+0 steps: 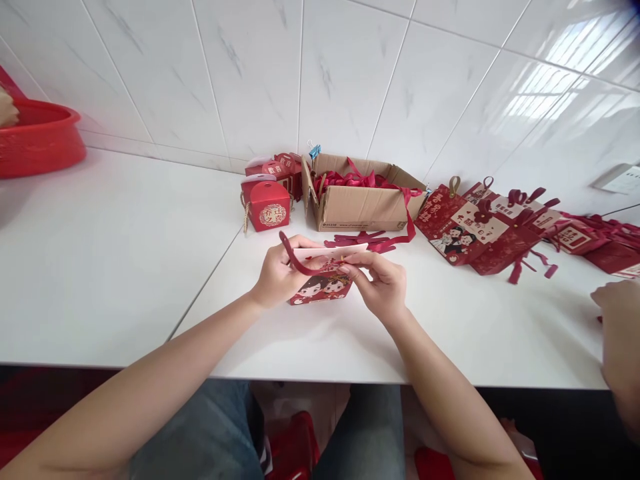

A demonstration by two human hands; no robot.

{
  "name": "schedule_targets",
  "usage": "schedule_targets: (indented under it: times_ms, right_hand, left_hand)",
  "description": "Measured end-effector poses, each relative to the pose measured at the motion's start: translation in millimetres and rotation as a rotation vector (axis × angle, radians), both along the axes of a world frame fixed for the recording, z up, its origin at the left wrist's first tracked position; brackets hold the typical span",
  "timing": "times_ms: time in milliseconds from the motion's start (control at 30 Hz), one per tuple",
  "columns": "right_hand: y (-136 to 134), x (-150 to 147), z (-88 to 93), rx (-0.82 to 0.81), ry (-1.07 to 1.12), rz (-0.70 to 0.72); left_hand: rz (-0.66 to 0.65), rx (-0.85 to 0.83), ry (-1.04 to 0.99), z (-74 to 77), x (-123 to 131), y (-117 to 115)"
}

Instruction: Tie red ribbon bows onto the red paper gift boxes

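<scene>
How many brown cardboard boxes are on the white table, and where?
1: the cardboard box, holding red ribbons, stands beyond the left hand and right hand, near the wall.

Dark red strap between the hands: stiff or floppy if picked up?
Likely bendable yet springy: the dark red strap curves up, its end free beside the left hand. Probably light: it looks thin and narrow. Unlikely to roll: it appears flat.
</scene>
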State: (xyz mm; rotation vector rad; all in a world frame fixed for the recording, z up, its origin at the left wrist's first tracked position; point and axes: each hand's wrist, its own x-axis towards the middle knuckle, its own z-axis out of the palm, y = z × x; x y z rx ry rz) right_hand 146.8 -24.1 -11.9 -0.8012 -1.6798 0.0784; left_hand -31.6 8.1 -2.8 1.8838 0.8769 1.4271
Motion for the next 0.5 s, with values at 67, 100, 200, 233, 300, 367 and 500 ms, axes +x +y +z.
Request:
schedule_targets:
  times_ms: [67,100,200,233,300,367,500]
  right_hand:
    - [-1.3,-0.4,0.3,0.014,-0.04,0.009]
    - [-1.9,-0.7,0.6,0.025,-0.058,0.015]
    - [-3.3,-1.1,2.3,0.041,-0.075,0.026]
    - [-3.6,-1.2,3.1,0.04,-0.079,0.03]
    - [-4.2,-1.3,4.4,0.041,-0.09,0.037]
    - [-4.7,-1.6,5.4,0.064,-0.097,0.047]
    - [-5.6,-1.8,5.6,0.154,-0.114,0.052]
  left_hand:
    - [-0.024,-0.001,-0.019,-1.4,0.2,-0.7]
    - [-0.033,-0.005,-0.026,-2.2,0.2,-1.0]
    - [-0.075,0.0,-0.029,-4.5,-0.7,-1.7]
    - [-0.101,0.01,-0.027,-5.2,-1.2,-1.9]
    - [-0.164,0.038,-0.02,-6.7,-2.5,-2.2]
    - [-0.221,0.066,-0.013,-8.3,-3.6,-2.4]
    - [-0.285,0.095,0.0,-10.7,-4.8,-2.5]
